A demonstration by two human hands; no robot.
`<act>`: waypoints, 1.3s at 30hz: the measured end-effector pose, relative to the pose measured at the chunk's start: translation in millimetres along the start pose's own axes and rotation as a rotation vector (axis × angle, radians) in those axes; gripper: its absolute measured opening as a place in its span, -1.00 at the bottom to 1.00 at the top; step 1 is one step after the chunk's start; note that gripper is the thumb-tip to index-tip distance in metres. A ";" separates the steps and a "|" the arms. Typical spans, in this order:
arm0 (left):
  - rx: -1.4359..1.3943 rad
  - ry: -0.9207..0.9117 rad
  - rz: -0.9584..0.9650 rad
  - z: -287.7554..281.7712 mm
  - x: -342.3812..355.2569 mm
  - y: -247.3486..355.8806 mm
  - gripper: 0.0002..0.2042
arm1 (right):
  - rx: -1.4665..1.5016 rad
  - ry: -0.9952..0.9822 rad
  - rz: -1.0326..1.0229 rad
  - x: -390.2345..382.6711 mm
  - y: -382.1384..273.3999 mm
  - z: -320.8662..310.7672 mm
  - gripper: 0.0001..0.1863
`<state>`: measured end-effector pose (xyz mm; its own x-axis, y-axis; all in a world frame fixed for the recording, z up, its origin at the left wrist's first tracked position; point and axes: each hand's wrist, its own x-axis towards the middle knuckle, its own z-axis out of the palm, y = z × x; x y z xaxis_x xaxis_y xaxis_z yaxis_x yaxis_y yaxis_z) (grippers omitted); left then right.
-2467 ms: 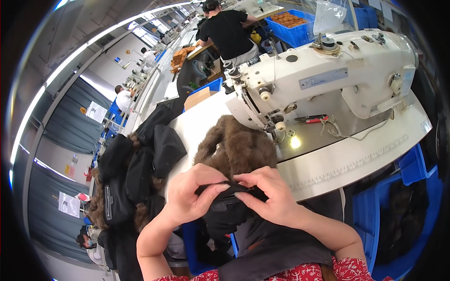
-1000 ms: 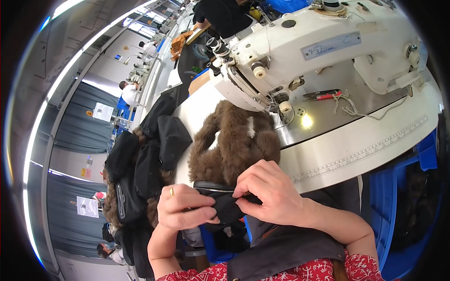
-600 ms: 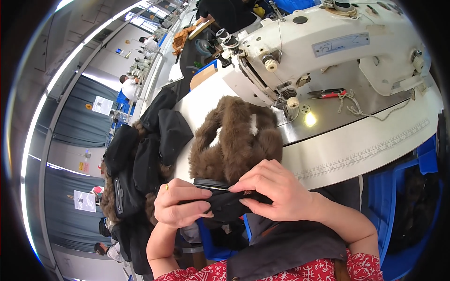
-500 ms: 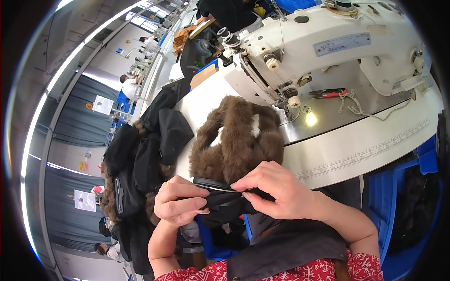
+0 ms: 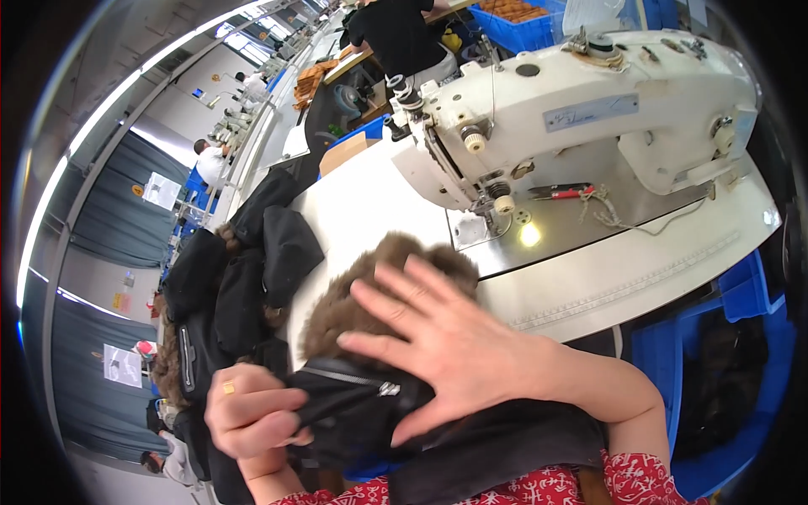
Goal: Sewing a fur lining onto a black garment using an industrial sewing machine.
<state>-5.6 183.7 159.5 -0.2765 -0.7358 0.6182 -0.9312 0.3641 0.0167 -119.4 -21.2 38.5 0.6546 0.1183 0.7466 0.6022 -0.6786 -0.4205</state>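
A piece of brown fur (image 5: 337, 316) joined to black fabric (image 5: 353, 421) lies at the table's near edge. Along the top of the black part runs a metal zipper (image 5: 332, 374), its silver slider (image 5: 389, 389) near the right end. My left hand (image 5: 257, 414), wearing a ring, is closed at the left edge of the black fabric, fingers curled and slightly blurred. Spread wide, my right hand (image 5: 454, 349) lies over the fur and the right side of the black fabric, hiding part of both.
A white sewing machine (image 5: 581, 109) with a lit spot by its needle stands behind. Red-handled thread snips (image 5: 560, 192) rest on its bed. Several black fabric pieces (image 5: 240, 295) with fur are piled at left. Blue bins (image 5: 669, 353) stand at right; another person (image 5: 396, 38) sits beyond.
My right hand has let go of the zipper and opened flat over the piece. My left hand has moved down and left. The fur has folded lower, and the view has shifted.
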 end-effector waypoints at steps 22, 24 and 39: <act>-1.052 -0.329 -1.124 232.9 1.7 -118.0 -0.86 | 1.005 -0.093 0.958 -104.2 -3.4 -25.5 -0.47; -1.042 -0.351 -1.148 238.1 5.7 -125.0 -0.86 | 0.505 -0.461 0.922 -105.4 11.5 -41.9 -0.38; -0.722 -0.308 -1.258 223.9 18.3 -133.5 -0.59 | 0.612 0.065 1.184 -58.9 145.6 -66.8 -0.53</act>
<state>60.5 -6.2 -7.3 0.4783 -0.8313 -0.2831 -0.3013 -0.4582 0.8362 -100.8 -175.4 -32.3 0.9094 -0.3586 -0.2106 -0.1919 0.0874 -0.9775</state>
